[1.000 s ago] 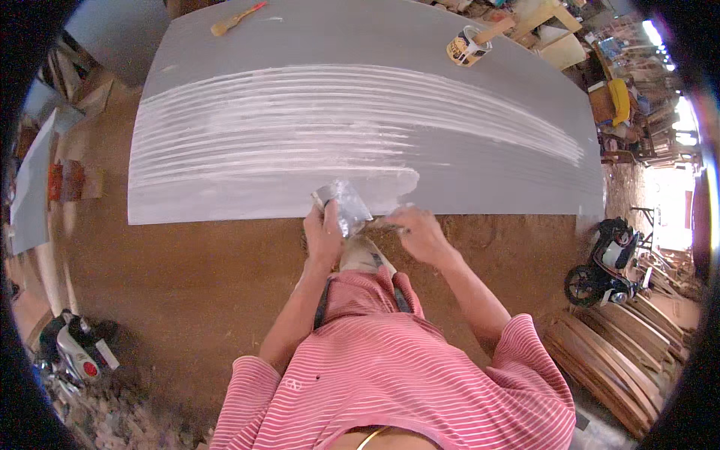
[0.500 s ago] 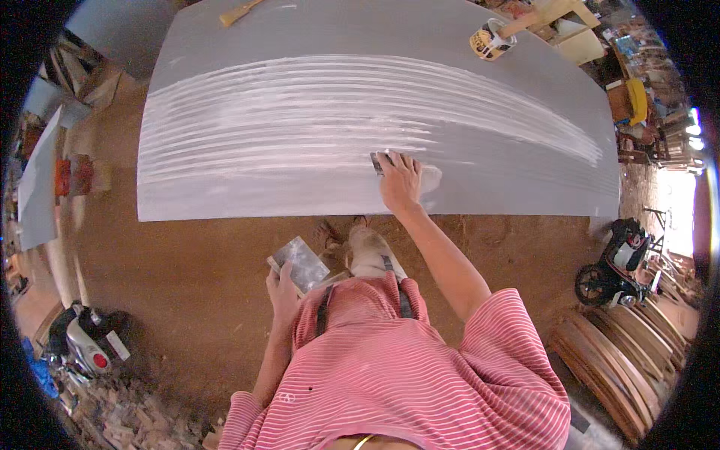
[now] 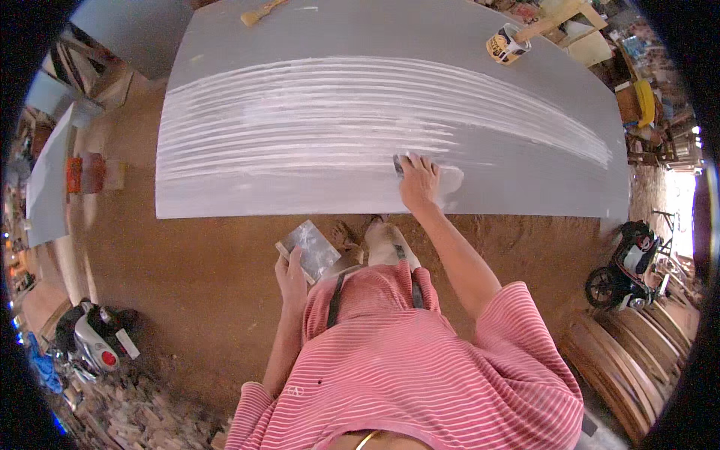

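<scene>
White filler streaks cover the middle band of the grey panel (image 3: 375,112); we judge the far strip by the can (image 3: 504,46) and the near edge left to do. Our right hand (image 3: 418,180) presses a small scraper (image 3: 398,163) flat on the panel near its front edge. Our left hand (image 3: 291,271) grips a metal plate (image 3: 310,250) clear of the panel.

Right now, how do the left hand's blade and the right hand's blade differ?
The left hand holds a wide blade off the board, over the dirt floor; the right hand presses its blade onto the grey board. The left blade shows nearly whole, smeared grey; the right blade is mostly hidden under the fingers, only a dark edge showing. Both are flat hand tools gripped in one hand.
</scene>
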Tool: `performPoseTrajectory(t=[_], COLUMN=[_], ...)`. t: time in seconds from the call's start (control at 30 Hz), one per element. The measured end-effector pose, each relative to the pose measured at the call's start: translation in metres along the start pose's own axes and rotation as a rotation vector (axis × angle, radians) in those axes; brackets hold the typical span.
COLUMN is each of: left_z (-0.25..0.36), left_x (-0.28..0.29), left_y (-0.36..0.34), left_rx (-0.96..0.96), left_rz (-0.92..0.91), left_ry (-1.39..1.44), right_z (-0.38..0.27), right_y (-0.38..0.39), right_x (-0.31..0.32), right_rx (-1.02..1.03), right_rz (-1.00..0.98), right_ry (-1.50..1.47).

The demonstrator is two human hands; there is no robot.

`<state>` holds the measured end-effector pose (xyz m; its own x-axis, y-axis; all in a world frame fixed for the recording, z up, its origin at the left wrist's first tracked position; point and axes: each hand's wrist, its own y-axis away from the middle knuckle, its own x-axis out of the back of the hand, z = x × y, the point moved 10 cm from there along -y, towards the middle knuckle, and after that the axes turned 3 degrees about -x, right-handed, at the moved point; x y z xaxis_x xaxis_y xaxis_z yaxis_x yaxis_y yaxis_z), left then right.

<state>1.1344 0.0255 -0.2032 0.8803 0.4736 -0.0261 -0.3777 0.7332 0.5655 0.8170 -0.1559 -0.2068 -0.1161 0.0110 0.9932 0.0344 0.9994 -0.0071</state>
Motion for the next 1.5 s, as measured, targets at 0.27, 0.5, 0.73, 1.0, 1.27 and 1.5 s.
performPoseTrajectory(t=[0.27, 0.5, 0.73, 1.0, 1.27, 1.5], left_z=[-0.004, 0.009, 0.029, -0.005, 0.009, -0.006], left_x=[0.010, 0.020, 0.024, 0.043, 0.037, 0.038], left_y=[-0.017, -0.019, -0.016, -0.023, -0.017, -0.014], left_rx=[-0.038, -0.054, -0.052, -0.040, -0.067, -0.127], left_rz=[-0.055, -0.013, 0.101, 0.091, 0.028, 0.030], left_ry=[0.006, -0.003, 0.004, 0.074, 0.034, -0.053], right_z=[-0.037, -0.055, -0.062, -0.096, -0.118, -0.083], right_y=[-0.008, -0.014, -0.011, -0.006, -0.011, 0.019], right_x=[0.001, -0.002, -0.018, -0.014, -0.019, -0.008], right_rx=[0.022, 0.097, 0.085, 0.163, 0.145, 0.171], right_rz=[0.059, -0.033, -0.165, -0.053, -0.228, -0.102], right_ry=[-0.071, -0.083, -0.115, -0.075, -0.100, -0.038])
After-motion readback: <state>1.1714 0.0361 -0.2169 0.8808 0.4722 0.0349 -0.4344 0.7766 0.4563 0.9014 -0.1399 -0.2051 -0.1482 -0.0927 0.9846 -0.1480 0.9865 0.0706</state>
